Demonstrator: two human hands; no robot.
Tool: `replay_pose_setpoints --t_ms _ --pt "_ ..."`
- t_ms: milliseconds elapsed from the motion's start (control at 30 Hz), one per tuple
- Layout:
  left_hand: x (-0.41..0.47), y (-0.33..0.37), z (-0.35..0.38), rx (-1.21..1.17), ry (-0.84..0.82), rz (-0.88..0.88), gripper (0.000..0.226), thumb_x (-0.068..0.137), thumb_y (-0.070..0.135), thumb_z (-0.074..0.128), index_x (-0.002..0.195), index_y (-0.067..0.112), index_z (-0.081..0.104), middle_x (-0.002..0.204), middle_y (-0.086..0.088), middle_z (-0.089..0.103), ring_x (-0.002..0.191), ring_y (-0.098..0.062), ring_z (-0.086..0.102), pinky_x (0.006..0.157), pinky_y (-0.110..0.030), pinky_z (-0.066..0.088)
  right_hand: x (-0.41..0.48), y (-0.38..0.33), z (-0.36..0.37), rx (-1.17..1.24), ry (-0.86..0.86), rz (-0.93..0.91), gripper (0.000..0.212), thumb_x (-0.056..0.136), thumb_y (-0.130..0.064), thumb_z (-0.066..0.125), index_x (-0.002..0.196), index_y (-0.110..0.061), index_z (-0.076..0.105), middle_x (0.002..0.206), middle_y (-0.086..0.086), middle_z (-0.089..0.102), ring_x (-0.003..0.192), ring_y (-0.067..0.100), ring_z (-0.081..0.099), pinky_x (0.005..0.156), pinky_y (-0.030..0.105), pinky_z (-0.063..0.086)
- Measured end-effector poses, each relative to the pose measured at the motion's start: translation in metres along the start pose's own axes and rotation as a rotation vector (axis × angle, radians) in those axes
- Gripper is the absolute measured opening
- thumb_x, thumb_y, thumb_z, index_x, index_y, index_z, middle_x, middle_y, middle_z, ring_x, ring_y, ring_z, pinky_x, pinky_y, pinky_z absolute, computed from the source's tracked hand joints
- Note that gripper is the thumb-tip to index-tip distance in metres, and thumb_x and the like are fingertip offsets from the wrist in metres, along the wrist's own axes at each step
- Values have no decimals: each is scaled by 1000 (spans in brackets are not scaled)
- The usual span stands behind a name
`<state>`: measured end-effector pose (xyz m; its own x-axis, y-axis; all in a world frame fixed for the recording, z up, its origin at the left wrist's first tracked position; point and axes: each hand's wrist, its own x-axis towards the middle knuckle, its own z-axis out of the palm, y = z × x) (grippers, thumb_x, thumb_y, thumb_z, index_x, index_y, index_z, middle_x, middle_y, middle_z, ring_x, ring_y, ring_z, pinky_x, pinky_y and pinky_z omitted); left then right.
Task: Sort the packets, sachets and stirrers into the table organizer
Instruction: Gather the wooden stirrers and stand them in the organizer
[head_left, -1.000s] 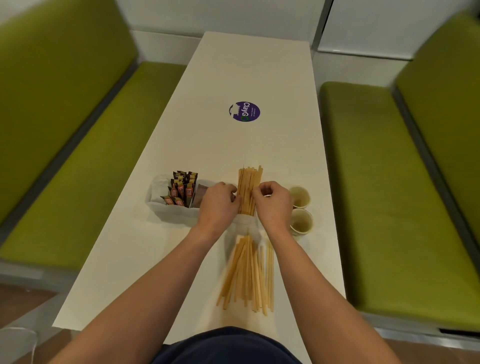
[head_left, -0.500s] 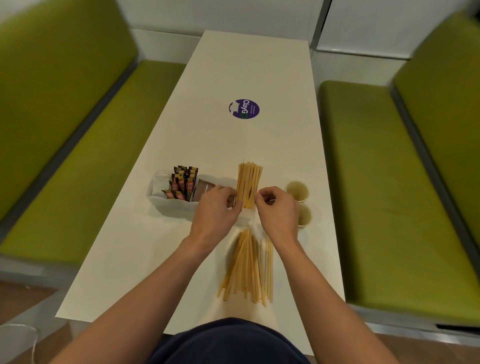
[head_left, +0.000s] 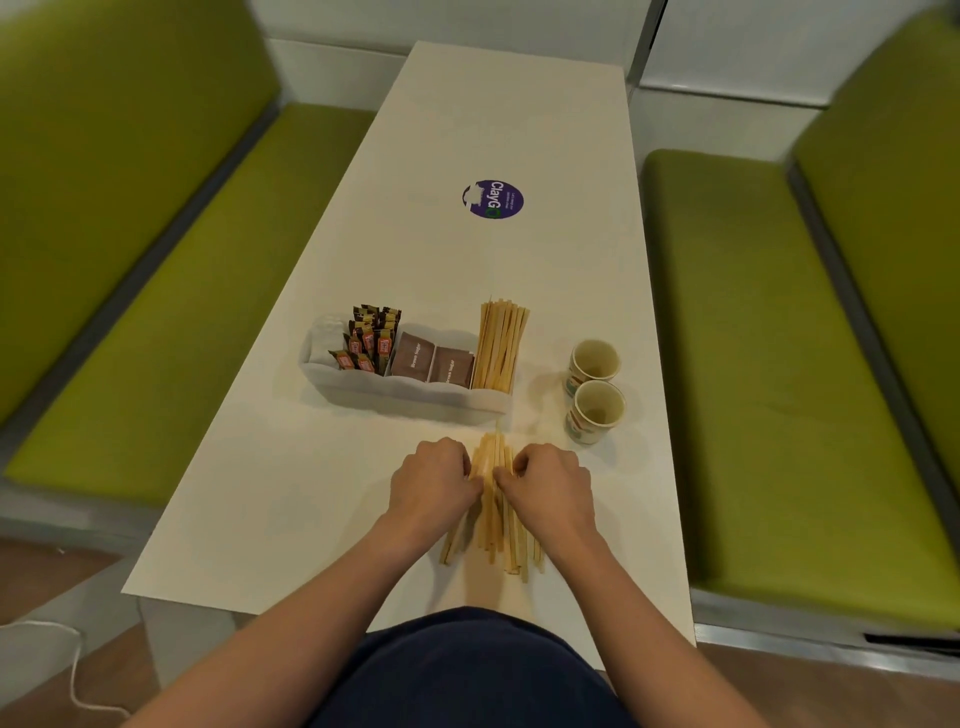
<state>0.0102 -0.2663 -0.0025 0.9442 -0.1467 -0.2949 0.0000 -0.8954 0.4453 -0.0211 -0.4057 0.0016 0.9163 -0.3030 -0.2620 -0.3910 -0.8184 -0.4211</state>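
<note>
While our left hand (head_left: 431, 486) and right hand (head_left: 550, 488) pinch the loose stirrers (head_left: 493, 525) with curled fingers (head_left: 460, 462) on the near bench (head_left: 291, 493), we list the organizer (head_left: 405, 397) as mostly stocked. Left compartment: white packets (head_left: 324, 338). Next: dark-and-orange sachets (head_left: 371, 338), upright. Next: two brown sugar packets (head_left: 431, 361). Right compartment: standing stirrers (head_left: 501, 343). Outstanding, by our judgement: only the loose stirrers, lying just near of the organizer. Two paper cups (head_left: 595, 382) stand to its right.
</note>
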Motion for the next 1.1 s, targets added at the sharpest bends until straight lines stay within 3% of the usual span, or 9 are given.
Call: replay_pose_setpoints --t_ms 133,333,533,667,800,967,1100 --pt "7 1 -5 -82 -46 -52 9 71 23 73 70 14 74 67 0 69 67 -21 66 62 -35 59 6 -4 2 7 -7 66 25 88 -40 66 76 -17 69 77 3 65 74 26 62 63 33 49" --pt "13 5 -8 -110 -102 -85 17 68 26 78 68 10 72 66 -3 69 65 -20 65 56 -30 50 13 -5 3 128 -29 161 20 76 -34 70 68 -16 69 71 2 65 68 23 62 58 30 50" --pt "14 4 -11 -37 -118 -60 17 67 26 77 67 10 71 66 -4 69 63 -19 65 55 -30 51 10 4 -1 272 -51 188 12 75 -34 74 71 -23 74 70 -8 69 70 14 66 70 36 60" --pt "5 2 -23 -52 -133 7 10 66 27 77 66 19 71 64 5 68 63 -12 65 60 -30 56 2 9 -11 440 -47 173 8 74 -32 73 69 -26 74 66 -10 71 69 11 68 71 41 62" --pt "2 9 -62 -189 -36 139 7 71 23 79 72 24 72 66 9 69 63 -5 64 62 -28 55 -9 10 -27 656 7 141 8 79 -21 73 72 -23 75 69 -7 72 65 14 70 69 42 63" --pt "43 42 -113 -425 308 279 4 80 18 75 82 21 75 68 12 69 58 -2 61 59 -9 48 -11 3 -38 820 123 110 10 87 -17 74 78 -20 76 70 -2 72 63 14 68 69 40 64" --pt "82 58 -117 -581 477 286 4 79 20 74 82 20 75 71 11 70 62 -2 59 69 -23 55 -8 -1 -45 885 208 93 10 89 -16 75 79 -19 76 70 -3 72 62 11 68 70 38 64"
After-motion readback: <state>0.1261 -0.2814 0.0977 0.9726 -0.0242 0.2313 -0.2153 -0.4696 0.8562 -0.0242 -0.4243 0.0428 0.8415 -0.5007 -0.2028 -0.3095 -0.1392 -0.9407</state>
